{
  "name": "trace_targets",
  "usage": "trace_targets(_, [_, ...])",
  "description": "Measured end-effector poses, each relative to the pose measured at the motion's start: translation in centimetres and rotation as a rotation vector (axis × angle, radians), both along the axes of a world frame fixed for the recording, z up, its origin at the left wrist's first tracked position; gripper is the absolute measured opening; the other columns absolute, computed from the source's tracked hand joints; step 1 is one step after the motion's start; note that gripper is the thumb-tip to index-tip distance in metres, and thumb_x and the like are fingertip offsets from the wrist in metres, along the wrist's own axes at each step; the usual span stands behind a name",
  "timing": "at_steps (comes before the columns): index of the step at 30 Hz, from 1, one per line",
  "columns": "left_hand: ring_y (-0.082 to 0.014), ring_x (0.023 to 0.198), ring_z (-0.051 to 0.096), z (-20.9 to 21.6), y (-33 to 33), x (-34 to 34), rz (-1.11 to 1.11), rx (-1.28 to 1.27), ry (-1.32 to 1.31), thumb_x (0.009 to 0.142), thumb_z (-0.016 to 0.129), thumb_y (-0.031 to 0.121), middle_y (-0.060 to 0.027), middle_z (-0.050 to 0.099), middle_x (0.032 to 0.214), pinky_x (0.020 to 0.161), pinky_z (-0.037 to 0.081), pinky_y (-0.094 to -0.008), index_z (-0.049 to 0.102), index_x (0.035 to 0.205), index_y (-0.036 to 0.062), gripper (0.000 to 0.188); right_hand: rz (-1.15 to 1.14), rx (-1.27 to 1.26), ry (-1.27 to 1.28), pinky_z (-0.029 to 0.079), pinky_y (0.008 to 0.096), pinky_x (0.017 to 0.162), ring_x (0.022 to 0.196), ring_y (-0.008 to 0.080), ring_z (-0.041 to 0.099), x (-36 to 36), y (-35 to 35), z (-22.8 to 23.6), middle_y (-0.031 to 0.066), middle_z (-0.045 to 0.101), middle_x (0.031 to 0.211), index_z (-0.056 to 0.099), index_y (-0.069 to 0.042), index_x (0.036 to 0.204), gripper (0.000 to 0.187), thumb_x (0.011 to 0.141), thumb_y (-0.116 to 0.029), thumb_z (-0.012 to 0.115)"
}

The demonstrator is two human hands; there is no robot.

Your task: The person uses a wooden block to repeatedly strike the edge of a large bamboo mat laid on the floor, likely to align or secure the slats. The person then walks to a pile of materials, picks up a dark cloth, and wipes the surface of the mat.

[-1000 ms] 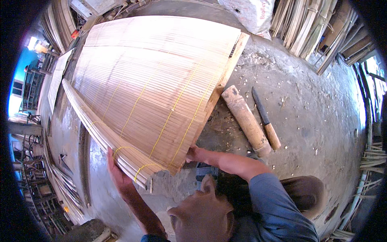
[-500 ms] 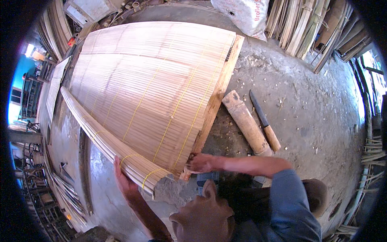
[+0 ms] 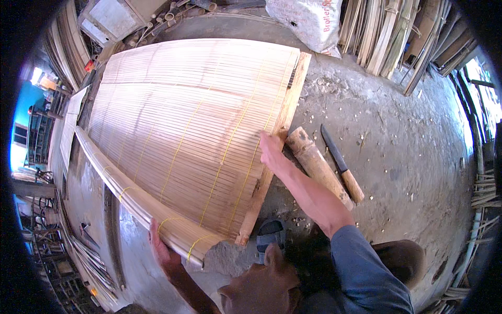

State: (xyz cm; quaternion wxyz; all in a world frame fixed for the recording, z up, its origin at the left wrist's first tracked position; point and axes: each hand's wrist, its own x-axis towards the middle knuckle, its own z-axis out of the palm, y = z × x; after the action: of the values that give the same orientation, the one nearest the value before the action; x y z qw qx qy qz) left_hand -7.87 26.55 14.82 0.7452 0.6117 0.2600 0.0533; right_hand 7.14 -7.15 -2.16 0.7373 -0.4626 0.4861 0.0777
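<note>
Taking the centre of the view as the clock's hub, the slatted mat [image 3: 198,115] spreads over the ten o'clock side, its far edge reaching toward eleven. Yellow cords [image 3: 181,138] cross its slats. Its near-left edge curls into a roll [image 3: 137,196] running from nine o'clock down to seven.

The left hand [image 3: 166,256], between seven and eight, lies against the outside of the roll near its lower end; its fingers are partly hidden, so I cannot tell whether they are clamped. The right hand [image 3: 271,148], close to the hub, has bent fingers at the mat's right margin; whether they pinch anything I cannot tell.

That margin lies along a wooden board [image 3: 285,118], which slants from one to six o'clock. A bamboo length [image 3: 320,166] sits just beside the board toward three, partly behind the right forearm, and a knife [image 3: 341,164] lies beyond it, tip toward two. Past the knife, chip-strewn floor [image 3: 413,152] stretches out to three o'clock, giving room on that side.
</note>
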Motion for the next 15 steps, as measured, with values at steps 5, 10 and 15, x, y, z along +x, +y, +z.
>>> trace_targets(5, [-0.0156,0.095,0.059,0.7,-6.4,3.8,0.015,-0.05,-0.053,0.09,0.067,0.021,-0.0072,0.06,0.1,0.081,0.05,-0.0329,0.056,0.11,0.0003,0.03,-0.046,-0.695,-0.325,0.047,0.0441,0.066,0.08,0.0239,0.057,9.1,-10.8,0.8,0.0125,0.06,0.092,0.06,0.003,0.106,0.046,0.087,-0.04,0.063])
trace_targets(10, [-0.0119,0.078,0.06,-0.6,-7.1,3.9,-0.024,0.057,-0.017,0.088,0.068,0.014,-0.0067,0.064,0.087,0.07,0.049,-0.0289,0.062,0.086,0.0002,0.016,-0.109,-0.481,-0.556,0.046,0.0476,0.079,0.09,0.0284,0.059,15.5,-15.6,7.3,0.0192,0.061,0.107,0.06,0.001,0.113,0.047,0.09,-0.041,0.056])
trace_targets(15, [-0.0104,0.071,0.058,-12.1,-0.6,-2.2,-0.04,0.067,0.199,0.092,0.064,0.019,-0.0025,0.064,0.08,0.066,0.047,-0.0277,0.063,0.083,0.0013,0.02,-0.218,-0.475,-0.152,0.05,0.0438,0.074,0.086,0.0285,0.06,12.2,-17.1,7.0,0.0177,0.063,0.106,0.06,0.002,0.116,0.054,0.091,-0.046,0.055])
